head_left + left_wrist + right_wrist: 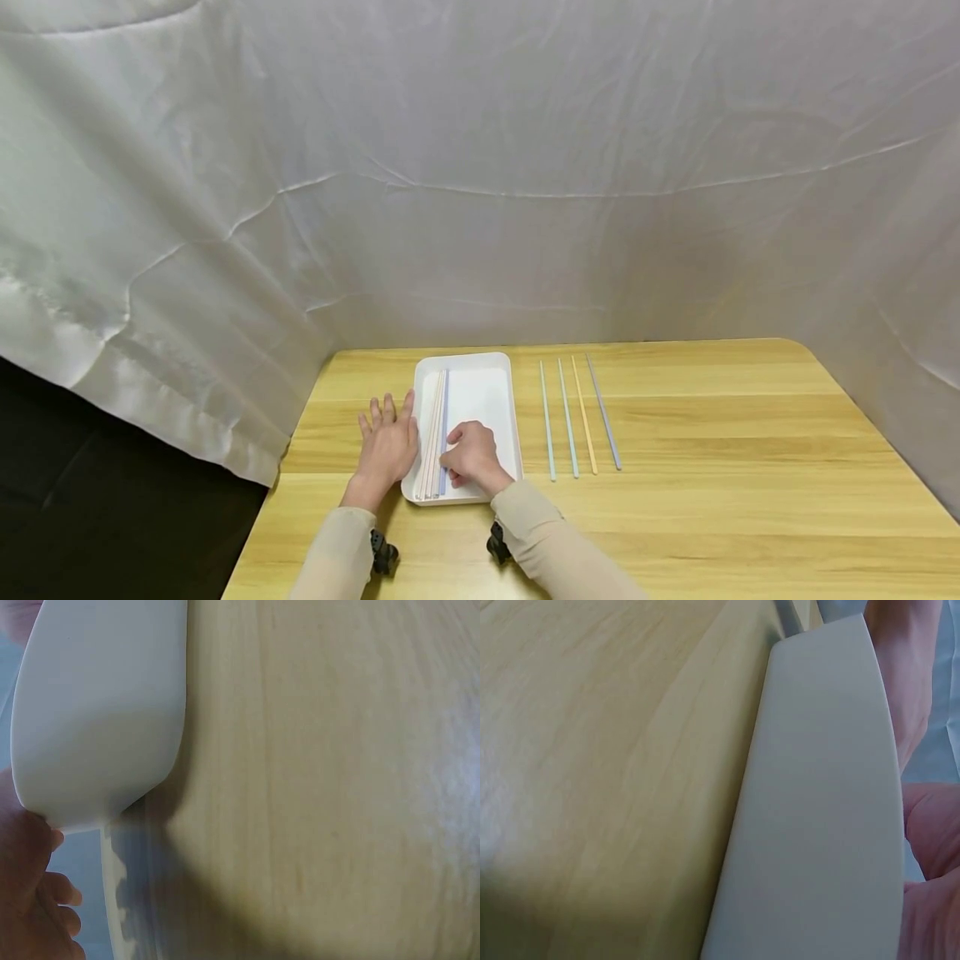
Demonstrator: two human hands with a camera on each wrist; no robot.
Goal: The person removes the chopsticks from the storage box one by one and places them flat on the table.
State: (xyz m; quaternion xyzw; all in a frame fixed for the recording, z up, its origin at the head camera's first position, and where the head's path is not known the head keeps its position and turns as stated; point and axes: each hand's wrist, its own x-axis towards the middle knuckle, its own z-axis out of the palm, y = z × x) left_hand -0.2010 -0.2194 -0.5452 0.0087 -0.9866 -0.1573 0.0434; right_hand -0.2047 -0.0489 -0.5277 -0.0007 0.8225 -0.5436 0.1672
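Note:
A white rectangular tray [483, 387] lies on the table, with several pale, pinkish chopsticks [431, 433] side by side along its left part. On their right lies a purple chopstick [446, 400]. My right hand [474, 454] reaches over the tray's lower half, its thumb and curled fingers pinching at the purple chopstick, partly hiding it. Fingers spread, my left hand [388, 450] rests along the tray's left edge. In the left wrist view the left hand [26, 877] touches the tray's corner. The right wrist view shows the tray's outer wall [817, 795] with the right hand [934, 885] behind it.
Right of the tray, a mint chopstick [548, 421], a light blue chopstick [567, 419], a yellow chopstick [584, 417] and another purple chopstick [603, 412] lie apart, roughly parallel. The wooden table [712, 500] extends to the right. A pale curtain [525, 250] hangs behind and beside it.

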